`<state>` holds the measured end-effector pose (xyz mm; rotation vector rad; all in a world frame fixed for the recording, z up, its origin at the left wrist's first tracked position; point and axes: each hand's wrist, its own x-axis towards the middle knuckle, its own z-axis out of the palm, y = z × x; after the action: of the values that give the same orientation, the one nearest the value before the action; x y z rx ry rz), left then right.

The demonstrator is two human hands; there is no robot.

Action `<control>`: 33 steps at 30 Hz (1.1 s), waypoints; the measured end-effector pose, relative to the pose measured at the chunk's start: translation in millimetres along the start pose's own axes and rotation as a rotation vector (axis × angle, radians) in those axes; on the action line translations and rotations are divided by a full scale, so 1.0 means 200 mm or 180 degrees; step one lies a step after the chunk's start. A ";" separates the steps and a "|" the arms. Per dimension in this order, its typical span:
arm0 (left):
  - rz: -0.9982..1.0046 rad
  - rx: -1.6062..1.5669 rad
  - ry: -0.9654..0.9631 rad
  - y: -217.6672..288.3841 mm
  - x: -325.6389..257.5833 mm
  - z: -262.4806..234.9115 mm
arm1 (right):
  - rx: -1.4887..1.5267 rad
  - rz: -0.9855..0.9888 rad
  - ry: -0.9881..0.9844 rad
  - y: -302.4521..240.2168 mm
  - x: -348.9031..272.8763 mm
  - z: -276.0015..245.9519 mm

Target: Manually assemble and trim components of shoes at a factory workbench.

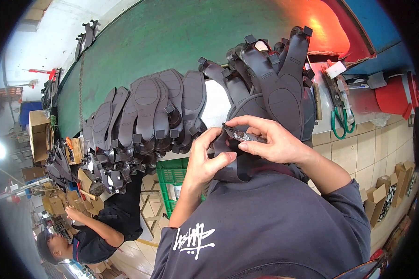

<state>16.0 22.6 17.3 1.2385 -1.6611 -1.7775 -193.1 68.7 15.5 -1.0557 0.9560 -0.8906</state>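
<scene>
Close to my chest, a black sandal piece (235, 172) is held up between both hands. My left hand (206, 160) grips its left side, thumb lying across the front. The fingers and thumb of my right hand (273, 142) pinch the upper right part, beside a shiny metal fitting (242, 136) that looks like a buckle. Part of the piece is hidden behind the fingers. Just beyond my hands, several black sandals with sole-shaped pads and straps lie in a heap (284, 97) on the bench's near edge.
A long row of similar black sandals (146, 100) lines the edge of the green-topped bench (172, 46). Green-handled scissors (343, 122) lie on the right. A green crate (172, 174) stands below the bench. Another person (86, 237) works at the lower left. Cardboard boxes (377, 200) sit on the tiled floor.
</scene>
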 end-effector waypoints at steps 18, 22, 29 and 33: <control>0.0381 -0.0188 -0.0133 -0.07 -0.02 0.00 | 0.1010 0.0423 -0.0252 0.06 -0.03 -0.01; 0.0245 -0.0579 -0.0242 -0.07 -0.03 0.01 | 0.0789 0.0256 -0.0333 0.07 -0.03 -0.01; 0.0095 -0.0580 -0.0384 -0.06 -0.06 0.00 | 0.0731 0.0056 -0.0272 0.07 -0.05 -0.01; 0.0047 -0.0562 -0.0353 -0.06 -0.07 0.02 | 0.0717 0.0057 -0.0228 0.07 -0.05 -0.01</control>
<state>23.6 37.8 10.7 1.0654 -1.5281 -1.9682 -196.7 80.1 4.4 -0.8793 0.7844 -0.9167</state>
